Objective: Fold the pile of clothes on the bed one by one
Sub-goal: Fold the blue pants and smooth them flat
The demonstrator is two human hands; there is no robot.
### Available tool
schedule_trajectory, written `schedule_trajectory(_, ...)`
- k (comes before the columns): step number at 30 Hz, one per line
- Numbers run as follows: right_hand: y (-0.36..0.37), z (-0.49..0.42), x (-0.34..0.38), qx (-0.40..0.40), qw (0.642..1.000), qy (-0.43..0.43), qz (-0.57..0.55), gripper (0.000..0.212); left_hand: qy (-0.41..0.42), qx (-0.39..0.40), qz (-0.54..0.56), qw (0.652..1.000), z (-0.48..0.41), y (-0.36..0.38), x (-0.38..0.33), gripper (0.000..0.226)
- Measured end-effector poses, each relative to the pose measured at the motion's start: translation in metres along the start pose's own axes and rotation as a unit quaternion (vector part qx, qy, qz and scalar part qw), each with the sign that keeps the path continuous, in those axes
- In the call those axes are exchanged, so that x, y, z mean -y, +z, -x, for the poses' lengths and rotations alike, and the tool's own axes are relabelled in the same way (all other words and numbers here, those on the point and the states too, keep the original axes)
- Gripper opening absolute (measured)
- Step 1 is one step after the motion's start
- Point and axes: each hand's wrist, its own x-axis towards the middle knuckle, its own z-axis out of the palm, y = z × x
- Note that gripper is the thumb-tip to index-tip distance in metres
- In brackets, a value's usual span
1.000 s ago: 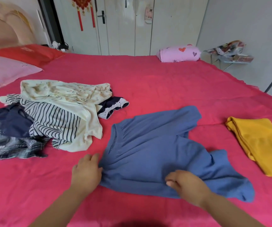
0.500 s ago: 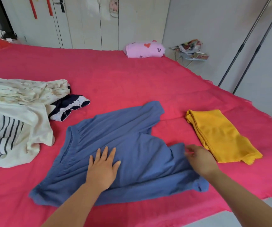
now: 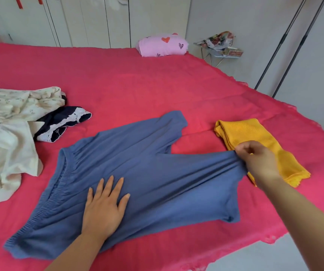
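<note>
left hand (image 3: pixel 103 209): flat, fingers spread, palm down on the blue shorts (image 3: pixel 147 173) near the elastic waistband; pinning the cloth to the bed; grips nothing
right hand (image 3: pixel 258 161): closed in a pinch on the hem of one leg of the blue shorts; cloth drawn taut from that grip toward the waistband; hand sits over the near part of the yellow garment (image 3: pixel 255 137)
blue shorts: spread on the red bedsheet (image 3: pixel 137 81) in front of the person; waistband to the left, gathered; second leg lies flat, pointing away toward the far side; near edge of the held leg close to the bed edge
yellow garment: folded, lying on the sheet just right of the shorts; partly hidden by the right hand
pile of clothes (image 3: pixel 6 124): unfolded heap at the left; cream floral piece on top, striped piece at the frame edge, dark navy piece with white lace trim (image 3: pixel 63 122) sticking out toward the shorts; not touching them
pink pillow (image 3: pixel 163 45): heart print; far edge of the bed, near the white wardrobe doors (image 3: pixel 90 20)
</note>
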Motion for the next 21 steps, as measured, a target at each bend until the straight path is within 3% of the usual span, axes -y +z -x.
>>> schedule_trajectory(2,-0.007,0.007,-0.004,0.045,0.998,0.018,0.045,0.012,-0.001,0.0,0.007,1.0,0.0,-0.001,0.0,0.079)
schedule_trajectory(3,-0.006,0.013,-0.008,0.123,0.984,0.039,0.125,0.005,-0.002,0.003,0.006,1.0,0.0,0.0,0.001,0.07)
schedule_trajectory(5,0.0,0.026,-0.02,0.292,0.915,0.071,0.269,0.012,-0.002,0.005,0.009,1.0,0.0,0.001,0.001,0.06)
schedule_trajectory(6,0.003,0.03,-0.024,0.314,0.899,0.07,0.298,0.008,-0.002,0.005,0.01,1.0,0.0,0.001,0.001,0.06)
schedule_trajectory(8,0.01,0.031,-0.025,0.257,0.929,0.076,0.254,0.016,0.0,0.003,0.006,1.0,0.0,0.002,0.001,0.061)
schedule_trajectory(10,0.019,0.026,-0.024,0.206,0.96,0.122,0.142,0.024,-0.001,0.001,0.004,1.0,0.0,0.002,0.001,0.067)
schedule_trajectory(13,0.034,0.02,-0.021,0.193,0.96,0.187,0.077,0.035,0.0,-0.004,0.005,1.0,0.001,0.001,0.001,0.074)
schedule_trajectory(16,0.04,0.01,-0.021,0.178,0.954,0.158,0.183,0.034,-0.003,-0.008,0.006,1.0,0.002,0.0,0.0,0.087)
schedule_trajectory(19,0.044,0.006,-0.008,0.256,0.893,0.133,0.346,0.045,-0.005,-0.01,-0.003,1.0,0.0,0.0,0.0,0.087)
schedule_trajectory(20,0.046,0.006,-0.003,0.266,0.891,0.118,0.349,0.045,-0.004,-0.009,-0.006,1.0,0.0,0.0,0.0,0.087)
schedule_trajectory(21,0.048,0.006,0.0,0.255,0.912,0.105,0.304,0.043,-0.003,-0.008,-0.007,1.0,0.0,0.0,0.0,0.087)
